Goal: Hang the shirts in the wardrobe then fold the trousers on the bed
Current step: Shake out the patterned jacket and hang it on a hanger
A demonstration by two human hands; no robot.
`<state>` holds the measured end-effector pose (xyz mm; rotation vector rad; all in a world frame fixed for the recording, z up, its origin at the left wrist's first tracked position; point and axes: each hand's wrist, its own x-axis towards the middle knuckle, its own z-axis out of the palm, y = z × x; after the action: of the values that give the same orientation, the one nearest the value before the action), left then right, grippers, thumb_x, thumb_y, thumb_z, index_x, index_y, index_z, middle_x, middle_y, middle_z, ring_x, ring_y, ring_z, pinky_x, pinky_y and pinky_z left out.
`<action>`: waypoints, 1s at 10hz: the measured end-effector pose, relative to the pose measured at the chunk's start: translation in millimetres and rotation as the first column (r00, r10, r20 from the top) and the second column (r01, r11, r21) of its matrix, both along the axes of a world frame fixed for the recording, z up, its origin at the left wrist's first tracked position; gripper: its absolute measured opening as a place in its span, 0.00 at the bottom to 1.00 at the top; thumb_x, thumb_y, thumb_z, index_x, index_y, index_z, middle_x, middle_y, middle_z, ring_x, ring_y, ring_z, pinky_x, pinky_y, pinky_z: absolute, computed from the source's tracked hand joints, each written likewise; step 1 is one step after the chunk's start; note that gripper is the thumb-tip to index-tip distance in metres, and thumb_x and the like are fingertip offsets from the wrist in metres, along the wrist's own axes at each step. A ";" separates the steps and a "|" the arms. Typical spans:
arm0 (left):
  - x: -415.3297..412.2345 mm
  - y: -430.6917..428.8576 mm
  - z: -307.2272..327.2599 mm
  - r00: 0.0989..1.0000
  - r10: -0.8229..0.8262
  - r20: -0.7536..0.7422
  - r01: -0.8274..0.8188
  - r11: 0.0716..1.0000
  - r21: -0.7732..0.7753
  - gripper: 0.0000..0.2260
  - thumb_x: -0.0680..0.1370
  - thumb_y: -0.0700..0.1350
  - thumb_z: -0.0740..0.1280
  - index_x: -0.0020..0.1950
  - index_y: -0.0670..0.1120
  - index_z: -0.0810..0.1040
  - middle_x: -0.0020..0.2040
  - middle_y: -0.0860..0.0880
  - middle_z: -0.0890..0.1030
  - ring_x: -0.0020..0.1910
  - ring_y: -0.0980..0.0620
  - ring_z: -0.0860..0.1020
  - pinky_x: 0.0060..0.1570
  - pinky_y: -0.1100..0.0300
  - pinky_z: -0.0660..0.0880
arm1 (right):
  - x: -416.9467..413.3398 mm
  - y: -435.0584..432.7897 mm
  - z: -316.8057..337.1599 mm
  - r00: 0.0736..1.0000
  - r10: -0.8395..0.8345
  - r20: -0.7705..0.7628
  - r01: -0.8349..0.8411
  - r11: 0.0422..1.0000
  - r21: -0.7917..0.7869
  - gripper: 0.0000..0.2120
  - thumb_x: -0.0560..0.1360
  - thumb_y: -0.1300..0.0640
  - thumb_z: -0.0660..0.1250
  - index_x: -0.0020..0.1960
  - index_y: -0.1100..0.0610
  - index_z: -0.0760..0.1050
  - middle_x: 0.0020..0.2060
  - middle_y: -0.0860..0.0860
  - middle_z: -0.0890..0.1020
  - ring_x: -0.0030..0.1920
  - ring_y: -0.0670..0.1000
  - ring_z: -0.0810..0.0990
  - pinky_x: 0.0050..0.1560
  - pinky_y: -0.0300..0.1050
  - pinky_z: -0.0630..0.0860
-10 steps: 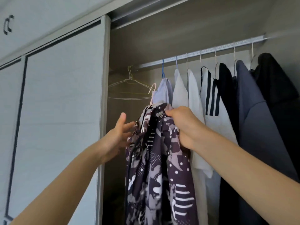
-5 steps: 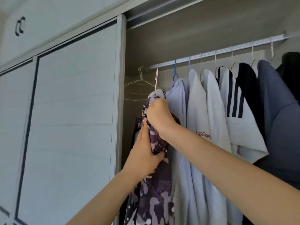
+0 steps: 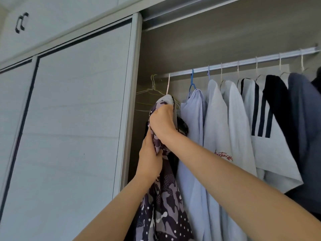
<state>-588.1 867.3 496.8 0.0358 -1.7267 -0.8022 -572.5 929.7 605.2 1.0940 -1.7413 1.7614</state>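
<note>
Now | soft purple camouflage-print shirt [image 3: 163, 197] hangs, long axis vertical | thin pink hanger [image 3: 168, 84] reaches metal rail [image 3: 243, 64] | right hand [image 3: 161, 122] clutches collar | left hand [image 3: 149, 159] grips fabric below

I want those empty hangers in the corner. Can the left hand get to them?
Probably yes, once it lets go. The left hand grips the patterned shirt now, but the empty hangers hang just above it at the end of the rail, and nothing seems to block the way.

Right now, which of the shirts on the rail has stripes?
The white shirt with black vertical stripes, between a plain white shirt and a black garment. The rest are plain or camouflage-patterned.
</note>
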 end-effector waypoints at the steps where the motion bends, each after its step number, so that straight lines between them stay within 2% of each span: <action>1: -12.2 -9.3 12.3 0.998 -0.064 -0.022 0.065 0.997 0.047 0.28 0.81 0.37 0.64 0.78 0.52 0.59 0.70 0.50 0.73 0.69 0.54 0.71 0.70 0.51 0.69 | -17.0 -14.2 11.6 1.000 -0.019 0.023 0.019 0.999 -0.025 0.15 0.75 0.66 0.58 0.60 0.71 0.66 0.59 0.66 0.70 0.58 0.64 0.72 0.58 0.58 0.72; 2: -30.0 -21.7 24.0 0.997 -0.057 -0.054 0.060 0.997 0.050 0.26 0.81 0.38 0.63 0.77 0.51 0.61 0.69 0.50 0.74 0.68 0.53 0.72 0.70 0.50 0.69 | -32.9 -29.3 22.4 0.999 -0.037 0.006 0.037 0.999 -0.032 0.16 0.75 0.66 0.59 0.61 0.71 0.67 0.60 0.66 0.70 0.59 0.63 0.72 0.58 0.56 0.72; 3: -50.4 -34.1 38.9 0.997 -0.030 -0.067 0.036 0.996 0.086 0.25 0.81 0.38 0.63 0.77 0.49 0.63 0.68 0.48 0.75 0.67 0.53 0.73 0.70 0.49 0.69 | -63.5 -55.8 44.7 0.997 -0.050 0.061 0.052 0.998 -0.033 0.20 0.78 0.66 0.61 0.68 0.67 0.62 0.63 0.63 0.71 0.62 0.59 0.73 0.61 0.51 0.74; 4: -72.9 -45.7 57.1 0.993 -0.025 -0.117 0.039 0.993 0.113 0.23 0.80 0.37 0.63 0.74 0.49 0.66 0.66 0.48 0.76 0.66 0.53 0.74 0.69 0.50 0.70 | -84.4 -75.1 61.5 0.992 -0.121 0.024 0.121 0.992 -0.033 0.24 0.78 0.64 0.62 0.71 0.66 0.59 0.65 0.61 0.71 0.63 0.57 0.73 0.61 0.47 0.75; 5: -93.3 -54.4 76.7 0.987 -0.048 -0.154 0.065 0.992 0.110 0.22 0.80 0.36 0.63 0.73 0.49 0.68 0.65 0.49 0.77 0.64 0.53 0.74 0.67 0.52 0.71 | -102.9 -84.8 80.5 0.952 -0.292 -0.096 0.288 0.956 -0.049 0.23 0.78 0.62 0.63 0.69 0.69 0.62 0.64 0.63 0.71 0.64 0.58 0.73 0.63 0.48 0.74; 6: -110.6 -59.4 95.0 0.981 -0.112 -0.158 0.130 0.985 0.114 0.23 0.80 0.35 0.63 0.74 0.49 0.68 0.63 0.51 0.78 0.61 0.56 0.75 0.60 0.60 0.71 | -121.1 -89.2 99.1 0.913 -0.384 -0.138 0.379 0.923 -0.062 0.24 0.79 0.61 0.63 0.70 0.68 0.59 0.67 0.63 0.67 0.67 0.58 0.68 0.60 0.46 0.71; 7: -128.6 -64.2 108.9 0.980 -0.136 -0.144 0.150 0.984 0.097 0.23 0.79 0.36 0.64 0.74 0.50 0.68 0.60 0.51 0.79 0.58 0.55 0.76 0.55 0.61 0.71 | -137.9 -97.5 117.2 0.895 -0.428 -0.122 0.425 0.904 -0.056 0.24 0.80 0.62 0.61 0.71 0.67 0.56 0.69 0.63 0.64 0.70 0.59 0.64 0.61 0.51 0.70; 9: -158.9 -74.5 125.5 0.993 -0.120 -0.020 0.121 0.991 0.063 0.24 0.79 0.40 0.64 0.75 0.51 0.67 0.62 0.48 0.79 0.62 0.48 0.77 0.62 0.50 0.74 | -175.9 -110.2 133.2 0.824 -0.537 -0.183 0.551 0.834 0.034 0.26 0.80 0.59 0.62 0.71 0.68 0.56 0.68 0.62 0.64 0.70 0.61 0.63 0.63 0.53 0.69; 10: -171.3 -81.7 119.8 0.992 -0.127 0.014 0.126 0.990 0.064 0.25 0.80 0.41 0.64 0.76 0.51 0.65 0.64 0.48 0.79 0.64 0.47 0.76 0.65 0.46 0.72 | -189.3 -116.3 130.8 0.824 -0.539 -0.174 0.558 0.826 0.085 0.27 0.79 0.58 0.63 0.71 0.69 0.55 0.68 0.62 0.64 0.70 0.61 0.63 0.62 0.53 0.68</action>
<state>-759.3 785.6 616.6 -0.0242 -1.7340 -0.9519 -761.8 813.4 736.0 0.6428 -1.8628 1.1941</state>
